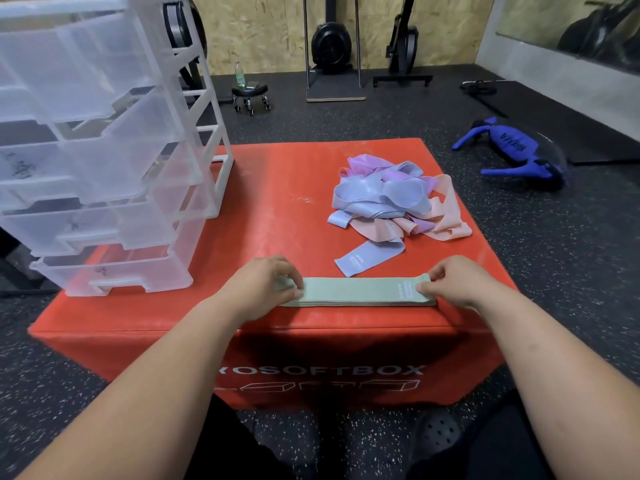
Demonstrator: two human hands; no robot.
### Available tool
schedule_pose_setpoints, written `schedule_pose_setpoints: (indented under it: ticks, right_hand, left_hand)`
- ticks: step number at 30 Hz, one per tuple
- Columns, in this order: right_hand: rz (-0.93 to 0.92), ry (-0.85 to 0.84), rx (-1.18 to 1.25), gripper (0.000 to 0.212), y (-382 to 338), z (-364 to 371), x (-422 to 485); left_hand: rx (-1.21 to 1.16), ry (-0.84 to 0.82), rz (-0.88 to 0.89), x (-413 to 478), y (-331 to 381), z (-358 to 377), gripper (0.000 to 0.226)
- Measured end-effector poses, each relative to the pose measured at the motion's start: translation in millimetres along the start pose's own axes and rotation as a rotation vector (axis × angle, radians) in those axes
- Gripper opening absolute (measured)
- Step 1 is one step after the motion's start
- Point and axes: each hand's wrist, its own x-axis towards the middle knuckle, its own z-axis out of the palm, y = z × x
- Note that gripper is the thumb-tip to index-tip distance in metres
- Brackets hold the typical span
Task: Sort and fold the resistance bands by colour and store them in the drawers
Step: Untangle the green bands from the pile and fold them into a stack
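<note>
Head view: stack of green bands (pixel 356 292) lying flat along the red box's (pixel 277 188) front edge. The left hand (pixel 263 285) is pinching its left end and the right hand (pixel 453 282) its right end. A mixed band pile (pixel 388 199) is sitting toward the right edge, and the drawer unit (pixel 104 150) is occupying the left corner.

Bare red box top (pixel 277 188) lies open between the drawer unit (pixel 104 150) at left and the band pile (pixel 391 199) at right — a clear lane.

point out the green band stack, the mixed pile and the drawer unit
green band stack (pixel 356 291): head view, middle of top band
mixed pile (pixel 388 195): head view, blue band on top
drawer unit (pixel 138 268): head view, bottom drawer front
</note>
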Motion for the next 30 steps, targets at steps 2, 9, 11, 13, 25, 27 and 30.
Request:
schedule_pose_setpoints:
  ticks: [2, 9, 11, 13, 25, 27, 30]
  right_hand:
    - [0.004, -0.005, -0.017, 0.026, -6.0, -0.7, -3.4]
    - [-0.003, 0.044, 0.203, 0.025, -12.7, -5.7, -12.5]
    - [0.004, 0.000, 0.473, 0.025, -15.8, -8.3, -17.0]
    - [-0.009, -0.037, 0.646, 0.026, -23.5, -14.1, -25.0]
    - [-0.212, -0.035, 0.844, 0.042, -54.4, -5.7, -41.6]
    - [-0.255, -0.056, 0.833, 0.045, -52.4, -6.7, -42.6]
    - [-0.343, -0.117, 0.786, 0.044, -49.6, -9.3, -44.8]
  left_hand:
    - [-0.008, 0.008, -0.017, 0.3, 1.3, 0.7, 0.006]
    - [0.054, 0.005, -0.026, 0.2, 7.2, 0.3, 0.008]
    - [0.124, 0.049, 0.005, 1.8, 12.0, 1.2, 0.012]
    - [0.166, 0.114, 0.054, 6.1, 20.0, 2.5, 0.023]
    - [-0.831, -0.029, -0.126, 31.6, 126.6, 29.7, 0.026]
    - [-0.905, -0.006, -0.202, 31.3, 130.7, 27.1, 0.023]
    - [-0.952, 0.026, -0.282, 32.8, 130.6, 24.5, 0.035]
